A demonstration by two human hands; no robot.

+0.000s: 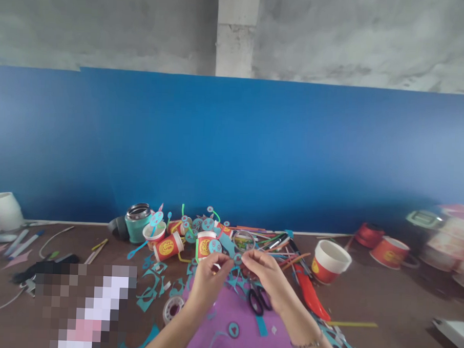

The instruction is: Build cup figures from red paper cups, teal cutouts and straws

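My left hand point(211, 280) and my right hand point(266, 276) are raised over a purple sheet point(226, 303), fingertips pinched and close together. Between them shows a small blue paper disc point(237, 258), apparently in my right fingertips; what the left pinch holds is too small to make out. Below lies another blue disc with a red mark point(233, 329), with a pale blue strip curving beside it. Dark-handled scissors point(256, 301) rest near my right wrist, beside a blue paper strip point(261, 326). A roll of tape point(173, 310) sits left of my left forearm.
Behind my hands stand decorated red-and-white paper cups point(169, 246) with blue paper faces. Blue scraps point(149, 295) lie at left. A teal jar point(136, 223), pens, a red-and-white cup point(330, 261) and a red pouch-like item point(312, 295) surround the work area. A blue panel point(233, 153) rises behind.
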